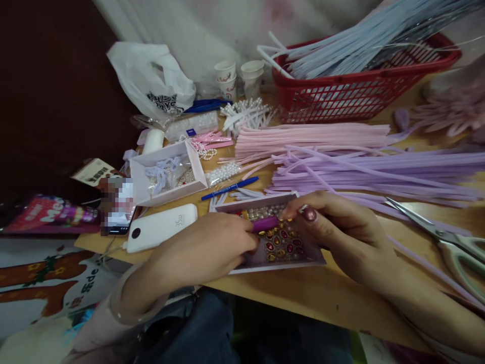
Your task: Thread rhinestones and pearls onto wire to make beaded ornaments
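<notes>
A shallow pale lilac box (278, 265) lies near the table's front edge. Inside are several red and amber gems (282, 243) in gold-coloured settings, with clear and pearly beads (265, 211) behind them. My left hand (215, 242) reaches in over the box's left side, fingers curled and their tips partly hidden. Right beside these fingers is a purple cylindrical piece (265, 223); whether they grip it is unclear. At the box's right end, my right hand (337, 232) has thumb and forefinger drawn close together above the beads. Anything between them is too small to make out.
Bundles of purple (379, 174) and pink pipe cleaners (310, 139) lie behind the box. Scissors (439, 235) rest at right, a white power bank (162, 227) and a blue pen (230, 188) at left. A red basket (364, 96), a second box (170, 194) and paper cups (252, 76) stand farther back.
</notes>
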A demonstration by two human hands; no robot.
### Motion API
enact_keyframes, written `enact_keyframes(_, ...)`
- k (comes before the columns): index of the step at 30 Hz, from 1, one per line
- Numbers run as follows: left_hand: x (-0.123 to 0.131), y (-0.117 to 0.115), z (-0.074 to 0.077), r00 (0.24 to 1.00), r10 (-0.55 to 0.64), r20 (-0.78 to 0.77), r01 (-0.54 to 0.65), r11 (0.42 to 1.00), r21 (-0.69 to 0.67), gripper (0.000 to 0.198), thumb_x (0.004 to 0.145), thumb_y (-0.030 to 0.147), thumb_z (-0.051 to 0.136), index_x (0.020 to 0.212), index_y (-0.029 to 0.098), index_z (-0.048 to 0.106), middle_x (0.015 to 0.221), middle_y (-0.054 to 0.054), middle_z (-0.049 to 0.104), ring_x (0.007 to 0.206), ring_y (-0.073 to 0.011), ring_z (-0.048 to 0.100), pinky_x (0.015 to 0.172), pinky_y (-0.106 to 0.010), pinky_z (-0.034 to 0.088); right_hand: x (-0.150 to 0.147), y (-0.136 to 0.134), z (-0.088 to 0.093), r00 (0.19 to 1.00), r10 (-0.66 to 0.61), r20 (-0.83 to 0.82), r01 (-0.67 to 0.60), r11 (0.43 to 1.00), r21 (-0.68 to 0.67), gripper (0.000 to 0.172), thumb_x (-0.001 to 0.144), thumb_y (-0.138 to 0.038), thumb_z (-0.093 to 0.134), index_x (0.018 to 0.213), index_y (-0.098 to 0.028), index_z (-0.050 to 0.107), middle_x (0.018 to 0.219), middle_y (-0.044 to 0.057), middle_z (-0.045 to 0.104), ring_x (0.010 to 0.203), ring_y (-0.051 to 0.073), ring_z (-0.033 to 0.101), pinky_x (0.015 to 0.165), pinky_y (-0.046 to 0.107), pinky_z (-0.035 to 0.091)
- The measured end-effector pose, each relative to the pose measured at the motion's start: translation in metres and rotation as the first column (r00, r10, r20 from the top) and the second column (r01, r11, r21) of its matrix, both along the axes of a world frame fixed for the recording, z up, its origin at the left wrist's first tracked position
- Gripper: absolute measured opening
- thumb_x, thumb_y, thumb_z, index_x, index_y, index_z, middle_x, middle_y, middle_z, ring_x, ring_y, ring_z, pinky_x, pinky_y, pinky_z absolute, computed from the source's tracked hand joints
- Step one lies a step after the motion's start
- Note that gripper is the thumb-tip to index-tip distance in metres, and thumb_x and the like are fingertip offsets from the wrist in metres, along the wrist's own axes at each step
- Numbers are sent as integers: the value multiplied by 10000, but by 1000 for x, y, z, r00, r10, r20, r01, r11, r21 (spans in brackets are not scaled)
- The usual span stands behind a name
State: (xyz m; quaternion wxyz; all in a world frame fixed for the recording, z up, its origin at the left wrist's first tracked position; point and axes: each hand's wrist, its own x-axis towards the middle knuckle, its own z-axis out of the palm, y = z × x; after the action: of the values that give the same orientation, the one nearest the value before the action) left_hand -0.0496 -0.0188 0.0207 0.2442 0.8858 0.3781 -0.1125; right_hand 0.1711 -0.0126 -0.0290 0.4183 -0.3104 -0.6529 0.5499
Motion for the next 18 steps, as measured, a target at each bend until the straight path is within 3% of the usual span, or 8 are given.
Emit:
enact_keyframes(7,6,5,-8,996,-40,-76,39,999,-18,221,854,94,553,758,186,729,873,-54,753,756,-215,713,636,-308,476,-1,0,4,999,41,-10,-41,997,-63,164,1015,-296,521,1022,-278,684,825,-16,616,606,88,492,533,206,395)
enact_keyframes(11,5,7,-8,993,-65,-101,60,997,-56,218,855,87,521,780,169,708,869,-71,748,787,-242,715,654,-331,483,0,-1,4,998,61,-34,-66,988,-140,161,1022,-299,507,1023,-279,667,880,-7,633,659,94,522,535,197,395)
enact_keyframes(14,5,8,-5,999,-8,-50,5,998,-58,187,876,100,488,849,168,660,917,-74,729,818,-243,696,674,-336,473,-1,-2,4,997,51,-64,-64,975,-211,126,1012,-310,527,1075,-294,635,865,-7,609,670,102,519,536,202,386)
enact_keyframes(18,6,7,0,989,151,9,-151,989,-8,145,947,220,443,884,173,565,852,-59,678,725,-224,634,601,-326,401,-2,-4,4,991,76,-107,-103,955,-277,95,1018,-346,511,1030,-283,581,701,-46,485,569,89,396,496,205,315)
